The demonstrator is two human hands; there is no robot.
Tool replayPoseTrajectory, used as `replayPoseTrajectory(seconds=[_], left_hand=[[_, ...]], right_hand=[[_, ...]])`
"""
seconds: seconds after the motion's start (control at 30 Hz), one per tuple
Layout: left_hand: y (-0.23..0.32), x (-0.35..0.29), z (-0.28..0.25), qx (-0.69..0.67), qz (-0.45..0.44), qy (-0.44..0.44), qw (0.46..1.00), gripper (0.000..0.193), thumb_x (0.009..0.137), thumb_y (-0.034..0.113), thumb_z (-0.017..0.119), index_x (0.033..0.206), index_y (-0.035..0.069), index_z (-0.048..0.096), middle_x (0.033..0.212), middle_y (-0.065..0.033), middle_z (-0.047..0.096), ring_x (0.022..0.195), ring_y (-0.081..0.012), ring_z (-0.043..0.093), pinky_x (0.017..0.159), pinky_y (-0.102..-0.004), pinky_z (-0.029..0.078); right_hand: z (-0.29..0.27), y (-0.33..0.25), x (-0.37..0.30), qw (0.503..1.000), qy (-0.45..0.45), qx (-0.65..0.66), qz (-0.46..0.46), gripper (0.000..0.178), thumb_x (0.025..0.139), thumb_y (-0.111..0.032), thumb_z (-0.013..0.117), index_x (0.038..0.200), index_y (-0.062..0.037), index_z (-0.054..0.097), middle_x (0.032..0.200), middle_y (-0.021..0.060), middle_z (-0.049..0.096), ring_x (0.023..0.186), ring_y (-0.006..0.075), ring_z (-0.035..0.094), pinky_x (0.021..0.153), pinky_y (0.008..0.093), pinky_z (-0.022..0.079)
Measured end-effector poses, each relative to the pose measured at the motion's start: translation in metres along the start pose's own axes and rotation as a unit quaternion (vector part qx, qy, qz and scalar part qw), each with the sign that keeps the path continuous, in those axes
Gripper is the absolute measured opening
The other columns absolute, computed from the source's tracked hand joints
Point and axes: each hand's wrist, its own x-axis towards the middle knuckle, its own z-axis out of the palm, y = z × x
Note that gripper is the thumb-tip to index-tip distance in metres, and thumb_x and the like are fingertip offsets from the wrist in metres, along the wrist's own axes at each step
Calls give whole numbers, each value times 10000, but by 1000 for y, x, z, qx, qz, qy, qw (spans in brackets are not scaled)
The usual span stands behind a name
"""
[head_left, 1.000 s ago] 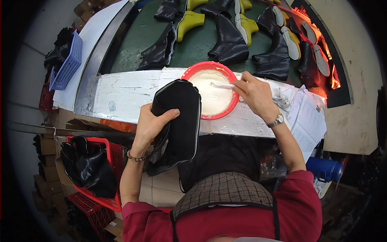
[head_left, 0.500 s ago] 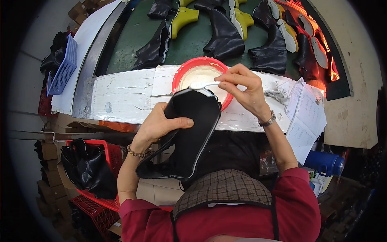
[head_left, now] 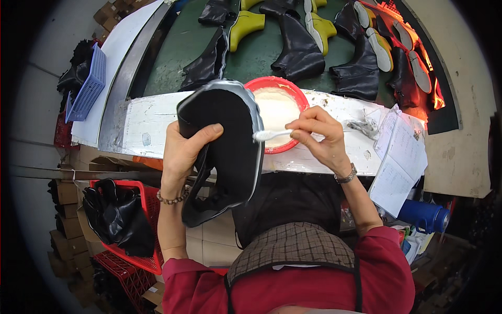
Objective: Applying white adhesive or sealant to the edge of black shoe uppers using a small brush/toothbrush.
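My left hand (head_left: 184,149) grips a black boot upper (head_left: 230,123), its thumb on the dark lining and its fingers behind. A whitish wet band runs along the upper's top rim and right edge. In my right hand (head_left: 321,137), a white toothbrush (head_left: 269,134) is pinched between thumb and fingertips. Its bristle head touches, or almost touches, the right edge of the upper. Behind the brush stands a red bowl (head_left: 299,96) of creamy white paste (head_left: 277,107), partly covered by the upper.
Beyond the white ledge (head_left: 151,123), a green belt (head_left: 167,68) carries several black boot uppers and yellow lasts (head_left: 244,29). Glowing orange light falls at its right end. Papers (head_left: 397,162) and a blue flask (head_left: 423,216) are at right; a red crate (head_left: 150,220) of black uppers is at left.
The boot upper has moved left and up and is turned, uncovering more of the bowl. The toothbrush has gone from the upper's top rim down to its right edge.
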Motion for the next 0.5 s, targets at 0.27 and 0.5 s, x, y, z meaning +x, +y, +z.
replayPoseTrajectory(seconds=[0.27, 0.5], left_hand=[[-7, -1, -4, 70, -121, -188, 972, 351, 813, 64, 856, 1127, -37, 735, 968, -69, 760, 843, -118, 705, 783, -263, 580], [-9, 24, -42, 247, 50, -2, 968, 313, 872, 141, 786, 1091, -77, 733, 977, -99, 775, 876, -154, 716, 809, -314, 576]], right_hand=[[-7, 13, 45, 998, -32, 16, -44, 160, 903, -36, 765, 1058, -30, 802, 940, 56, 668, 817, 126, 603, 701, 259, 464], [-25, 24, 50, 974, -49, -221, 24, 137, 903, -164, 752, 994, -72, 798, 943, 49, 687, 753, 188, 667, 654, 323, 507]])
